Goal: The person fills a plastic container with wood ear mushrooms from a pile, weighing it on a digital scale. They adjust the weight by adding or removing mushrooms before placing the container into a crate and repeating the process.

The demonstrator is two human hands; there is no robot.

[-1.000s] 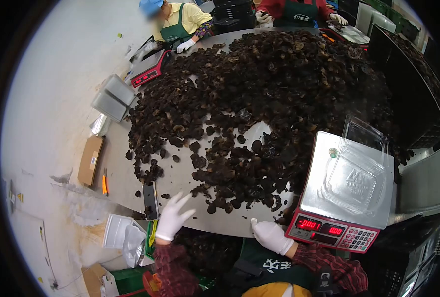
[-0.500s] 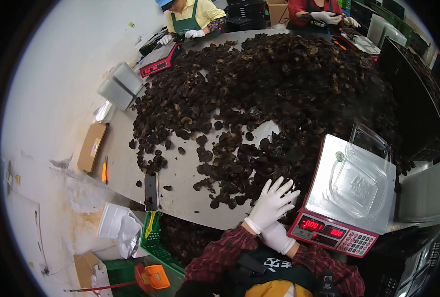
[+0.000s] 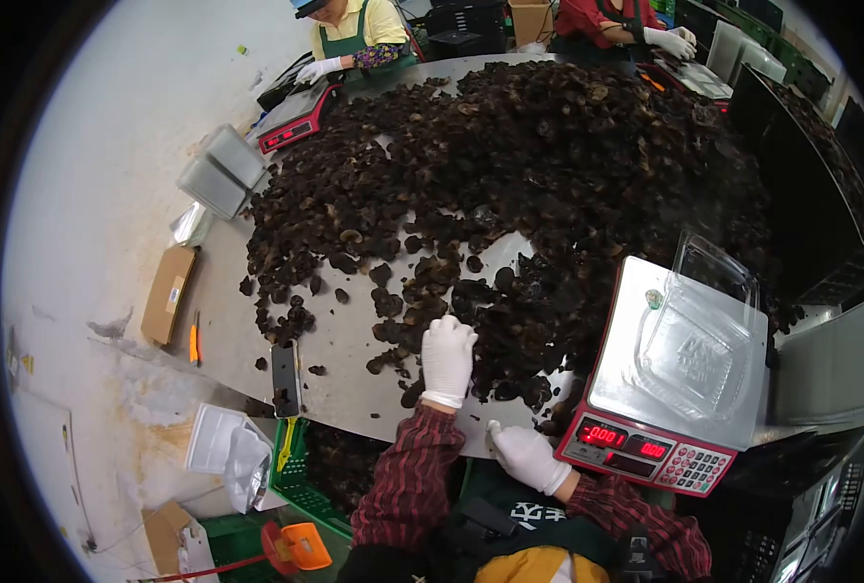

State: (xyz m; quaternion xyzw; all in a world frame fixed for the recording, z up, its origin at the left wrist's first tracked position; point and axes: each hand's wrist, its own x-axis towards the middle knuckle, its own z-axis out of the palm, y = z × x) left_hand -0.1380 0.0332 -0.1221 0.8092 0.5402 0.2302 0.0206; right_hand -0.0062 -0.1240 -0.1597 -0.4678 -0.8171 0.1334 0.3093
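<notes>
A wide heap of dark wood ear mushrooms (image 3: 587, 146) covers much of the metal table. My left hand (image 3: 448, 361), in a white glove, is at the near edge of the heap with its fingers curled down; whatever they hold is hidden. My right hand (image 3: 531, 459), also gloved, is closed at the table's near edge, left of the scale, and its fingers hide any contents. The red digital scale (image 3: 597, 389) reads -0.001. On its metal plate lies a clear plastic tray (image 3: 694, 355), and a clear lid (image 3: 719, 272) stands tilted behind it.
Two people in green aprons work across the table, one beside another red scale (image 3: 296, 121). A phone (image 3: 285, 379) lies at the near left edge, above a green crate (image 3: 301, 486). Further left are an orange-handled tool (image 3: 195, 342) and stacked clear containers (image 3: 223, 170). Black crates (image 3: 801, 185) stand right.
My hands, overlapping before, are now apart. The left moved left, its spread fingers now curled; the right is uncovered near the table edge. The view shifted slightly.
</notes>
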